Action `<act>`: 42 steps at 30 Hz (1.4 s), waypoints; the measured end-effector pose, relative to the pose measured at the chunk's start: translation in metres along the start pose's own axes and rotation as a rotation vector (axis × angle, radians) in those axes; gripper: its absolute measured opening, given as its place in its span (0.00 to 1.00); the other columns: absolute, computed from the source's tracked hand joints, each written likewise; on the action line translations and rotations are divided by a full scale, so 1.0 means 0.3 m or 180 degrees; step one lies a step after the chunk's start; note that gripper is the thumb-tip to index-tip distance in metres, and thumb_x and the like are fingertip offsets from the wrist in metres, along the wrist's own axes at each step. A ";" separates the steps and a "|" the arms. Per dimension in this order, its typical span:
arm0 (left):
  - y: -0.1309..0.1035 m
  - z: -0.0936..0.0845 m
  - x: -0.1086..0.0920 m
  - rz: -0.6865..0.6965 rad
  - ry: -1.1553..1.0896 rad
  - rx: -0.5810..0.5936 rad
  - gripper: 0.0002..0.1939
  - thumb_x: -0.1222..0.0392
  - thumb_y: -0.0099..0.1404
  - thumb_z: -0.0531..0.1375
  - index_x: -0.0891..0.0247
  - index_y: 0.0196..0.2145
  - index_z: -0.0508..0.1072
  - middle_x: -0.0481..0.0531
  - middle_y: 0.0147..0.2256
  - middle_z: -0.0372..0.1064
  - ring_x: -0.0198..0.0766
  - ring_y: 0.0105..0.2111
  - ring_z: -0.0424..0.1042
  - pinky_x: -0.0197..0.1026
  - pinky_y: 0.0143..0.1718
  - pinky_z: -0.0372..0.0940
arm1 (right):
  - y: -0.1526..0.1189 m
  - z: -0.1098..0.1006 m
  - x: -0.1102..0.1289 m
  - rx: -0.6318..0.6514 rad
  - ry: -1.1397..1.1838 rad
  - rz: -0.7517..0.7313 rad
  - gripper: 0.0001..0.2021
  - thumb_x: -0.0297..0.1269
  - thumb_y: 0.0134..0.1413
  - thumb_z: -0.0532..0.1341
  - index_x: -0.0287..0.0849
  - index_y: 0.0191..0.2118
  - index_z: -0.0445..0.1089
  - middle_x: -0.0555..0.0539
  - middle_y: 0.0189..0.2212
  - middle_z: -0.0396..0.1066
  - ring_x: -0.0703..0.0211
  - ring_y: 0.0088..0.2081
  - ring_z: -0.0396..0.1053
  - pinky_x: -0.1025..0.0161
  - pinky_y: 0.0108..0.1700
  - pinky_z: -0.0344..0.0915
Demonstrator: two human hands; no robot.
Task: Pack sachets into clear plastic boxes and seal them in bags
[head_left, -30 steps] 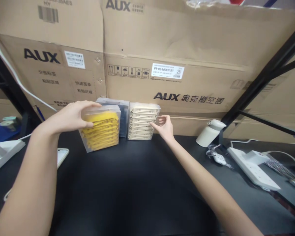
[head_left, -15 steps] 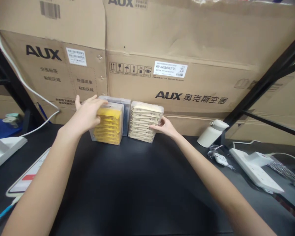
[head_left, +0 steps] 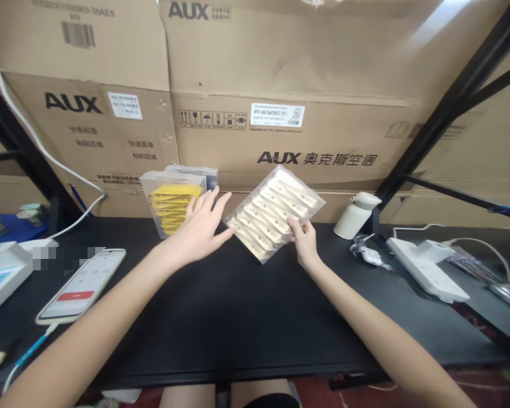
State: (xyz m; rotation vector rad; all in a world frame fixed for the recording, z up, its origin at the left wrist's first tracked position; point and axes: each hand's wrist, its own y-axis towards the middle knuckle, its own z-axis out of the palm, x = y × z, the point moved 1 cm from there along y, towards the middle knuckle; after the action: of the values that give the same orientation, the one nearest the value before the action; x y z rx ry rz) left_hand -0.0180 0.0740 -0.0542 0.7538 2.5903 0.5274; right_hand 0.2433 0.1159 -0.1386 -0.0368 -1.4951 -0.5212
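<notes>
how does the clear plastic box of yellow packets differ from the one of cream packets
The box of yellow packets stands; the box of cream packets tilts in the right hand. The left hand partly hides the yellow box; the cream box shows almost whole. Both hold stacked packets.

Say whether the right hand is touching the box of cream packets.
Touching. The head view shows the right hand gripping the tilted box of cream packets at its lower right edge, its fingers overlapping the front.
</notes>
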 end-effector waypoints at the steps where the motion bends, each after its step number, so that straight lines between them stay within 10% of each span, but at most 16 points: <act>1: -0.020 0.036 0.004 -0.0176 -0.0282 -0.0168 0.40 0.45 0.64 0.55 0.66 0.66 0.45 0.71 0.68 0.36 0.59 0.67 0.35 0.64 0.62 0.38 | -0.019 0.013 0.000 0.0013 0.0300 0.0212 0.24 0.53 0.44 0.65 0.41 0.41 0.66 0.41 0.39 0.75 0.50 0.34 0.74 0.58 0.27 0.72; 5: -0.075 0.186 0.034 -0.1169 -0.1978 -0.0693 0.53 0.44 0.56 0.64 0.60 0.67 0.38 0.68 0.69 0.28 0.57 0.67 0.40 0.59 0.61 0.50 | -0.122 0.070 0.000 0.0680 0.1136 0.0890 0.20 0.47 0.47 0.66 0.42 0.43 0.67 0.42 0.45 0.74 0.51 0.42 0.75 0.55 0.43 0.74; 11: -0.067 0.260 0.095 -0.1959 -0.4838 -0.0827 0.25 0.55 0.56 0.66 0.66 0.50 0.70 0.62 0.52 0.72 0.53 0.53 0.70 0.45 0.51 0.69 | -0.199 0.083 -0.002 0.1496 0.1323 0.1181 0.25 0.57 0.50 0.60 0.44 0.47 0.67 0.41 0.48 0.73 0.47 0.51 0.71 0.50 0.52 0.68; 14: -0.079 0.239 0.141 -0.2052 -0.4970 -0.0960 0.22 0.59 0.55 0.67 0.67 0.46 0.73 0.60 0.45 0.76 0.52 0.49 0.73 0.44 0.48 0.71 | -0.149 0.052 0.008 0.1416 0.1335 0.1005 0.33 0.67 0.53 0.45 0.44 0.47 0.68 0.40 0.48 0.73 0.46 0.51 0.71 0.51 0.49 0.69; 20: -0.121 0.217 0.170 -0.1894 -0.4811 -0.0676 0.22 0.62 0.54 0.68 0.66 0.47 0.73 0.59 0.44 0.77 0.53 0.45 0.75 0.44 0.43 0.73 | -0.082 0.007 -0.017 0.1187 0.0261 0.0198 0.21 0.55 0.51 0.60 0.44 0.41 0.70 0.44 0.40 0.75 0.50 0.43 0.73 0.57 0.42 0.69; 27: -0.120 0.232 0.194 -0.1898 -0.4707 -0.0626 0.23 0.63 0.53 0.69 0.63 0.47 0.72 0.58 0.46 0.76 0.51 0.44 0.76 0.45 0.40 0.74 | -0.110 -0.016 -0.033 0.0973 -0.1570 -0.1338 0.18 0.45 0.63 0.50 0.39 0.33 0.70 0.50 0.22 0.67 0.62 0.24 0.63 0.65 0.29 0.58; 42: -0.112 0.226 0.214 -0.2030 -0.4782 -0.0563 0.21 0.65 0.52 0.69 0.66 0.45 0.73 0.58 0.44 0.76 0.50 0.42 0.77 0.43 0.37 0.75 | -0.128 -0.004 -0.040 0.0909 -0.1239 -0.1018 0.19 0.48 0.62 0.50 0.40 0.34 0.70 0.45 0.29 0.74 0.55 0.32 0.73 0.61 0.34 0.70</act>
State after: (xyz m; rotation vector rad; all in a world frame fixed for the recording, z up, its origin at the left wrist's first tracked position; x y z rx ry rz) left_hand -0.0508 0.1007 -0.1438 0.0663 1.1916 -0.0733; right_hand 0.2312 0.0851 -0.1613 0.3471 -1.9611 -0.5718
